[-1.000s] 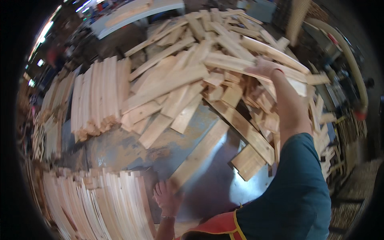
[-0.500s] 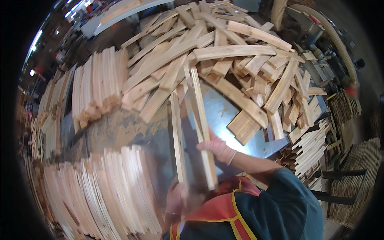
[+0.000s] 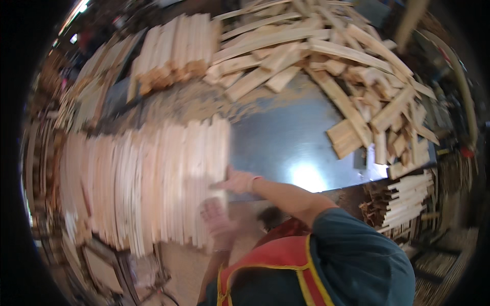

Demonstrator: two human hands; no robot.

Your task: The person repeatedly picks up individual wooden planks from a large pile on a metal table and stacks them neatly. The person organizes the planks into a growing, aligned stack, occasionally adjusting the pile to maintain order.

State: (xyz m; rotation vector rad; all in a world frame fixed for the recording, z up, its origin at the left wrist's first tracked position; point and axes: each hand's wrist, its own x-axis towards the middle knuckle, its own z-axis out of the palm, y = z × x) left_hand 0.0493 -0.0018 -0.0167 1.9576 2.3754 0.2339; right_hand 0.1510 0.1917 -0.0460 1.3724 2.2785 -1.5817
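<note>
A long row of pale wooden slats (image 3: 153, 183) stands packed side by side on the left of the metal table. At the row's right end, my right hand (image 3: 239, 182), in a light glove, touches the last slats with its fingers stretched out. My left hand (image 3: 216, 218), gloved too and somewhat blurred, lies at the near ends of those same slats. Its fingers are extended and look flat against the wood. Neither hand is wrapped round a slat as far as I can see.
A loose heap of boards (image 3: 286, 43) covers the far side of the metal table (image 3: 278, 137). Another upright stack of slats (image 3: 176, 48) stands far left. Sawdust lies between the stacks. At the right, below the table edge, is a pile of strips (image 3: 408, 201).
Both hands have moved left, to the end of the slat row. The slats they held upright before are out of the grip and appear to stand in the row. My view has shifted left.
</note>
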